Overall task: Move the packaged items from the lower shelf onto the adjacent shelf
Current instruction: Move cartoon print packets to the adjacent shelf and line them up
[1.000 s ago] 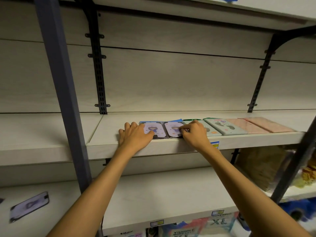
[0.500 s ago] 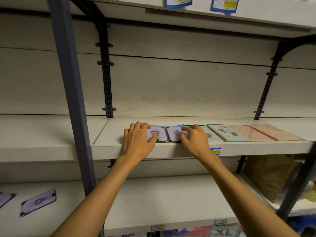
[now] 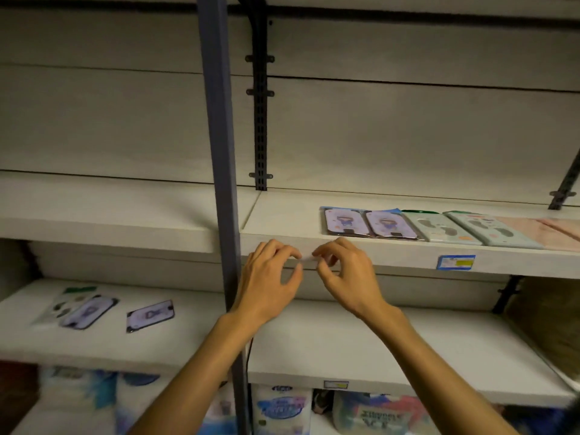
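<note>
Your left hand point(image 3: 270, 277) and right hand point(image 3: 342, 274) hang together in front of the edge of the upper right shelf point(image 3: 392, 255), just right of the grey upright post point(image 3: 219, 183). The fingers of both are curled, and the fingertips meet around a small pale scrap point(image 3: 306, 259) pinched between them; it is too blurred to say what it is. Neither grip has hold of a package.

On that shelf, just above and to the right of your hands, a row of flat packaged items lies side by side: two lilac packs point(image 3: 370, 222) with a cartoon figure, then two pale green packs point(image 3: 464, 229) with footprint shapes, then pinkish packs point(image 3: 546, 227) running out of view at the right. A blue and yellow price tag point(image 3: 455, 262) sits on the shelf's front edge below them.

On the lower left shelf point(image 3: 103, 350), left of the post, more packs lie loose: a lilac pack point(image 3: 150, 315) by itself, and further left another lilac pack point(image 3: 88, 312) overlapping a clear, green-topped pack point(image 3: 67, 301).

Below the shelves, soft wrapped bundles point(image 3: 282, 409) in blue and white are stacked.
</note>
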Action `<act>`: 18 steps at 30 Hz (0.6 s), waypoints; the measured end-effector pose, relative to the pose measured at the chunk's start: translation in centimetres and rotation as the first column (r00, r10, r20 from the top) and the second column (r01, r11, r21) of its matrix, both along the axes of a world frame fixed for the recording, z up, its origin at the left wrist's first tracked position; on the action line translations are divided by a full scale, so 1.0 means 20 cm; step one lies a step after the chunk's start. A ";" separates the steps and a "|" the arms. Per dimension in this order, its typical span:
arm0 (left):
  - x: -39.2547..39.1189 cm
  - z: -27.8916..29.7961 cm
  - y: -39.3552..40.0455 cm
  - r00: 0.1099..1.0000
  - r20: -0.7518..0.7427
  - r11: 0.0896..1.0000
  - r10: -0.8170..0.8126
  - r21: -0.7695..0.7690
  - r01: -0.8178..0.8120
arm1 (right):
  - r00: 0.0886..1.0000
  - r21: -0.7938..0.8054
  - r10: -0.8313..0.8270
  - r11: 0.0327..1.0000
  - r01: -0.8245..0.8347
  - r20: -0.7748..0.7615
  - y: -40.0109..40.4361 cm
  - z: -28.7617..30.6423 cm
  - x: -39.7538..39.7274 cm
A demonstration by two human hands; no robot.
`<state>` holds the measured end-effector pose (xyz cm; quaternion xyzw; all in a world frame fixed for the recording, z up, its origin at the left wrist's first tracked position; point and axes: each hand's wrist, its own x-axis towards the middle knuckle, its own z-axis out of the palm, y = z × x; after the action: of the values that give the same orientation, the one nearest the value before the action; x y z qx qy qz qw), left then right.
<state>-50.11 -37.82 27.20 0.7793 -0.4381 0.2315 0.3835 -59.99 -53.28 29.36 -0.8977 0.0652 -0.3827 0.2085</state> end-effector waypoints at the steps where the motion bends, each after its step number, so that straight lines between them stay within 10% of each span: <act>1: 0.02 -0.03 0.06 1.000 0.001 1.000 0.007 0.007 -0.007 | 1.000 0.007 0.020 1.000 -0.020 -0.020 0.06 -0.03 0.02; 18: 0.67 -0.52 1.45 0.958 -0.225 0.937 0.177 0.337 -0.094 | 0.955 0.083 0.052 0.996 -0.029 -0.292 1.29 -0.54 0.71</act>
<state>-36.62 -8.92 16.74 0.8831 -0.3628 0.0818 0.2862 -45.85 -27.47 18.61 -0.9370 0.0918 -0.2379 0.2389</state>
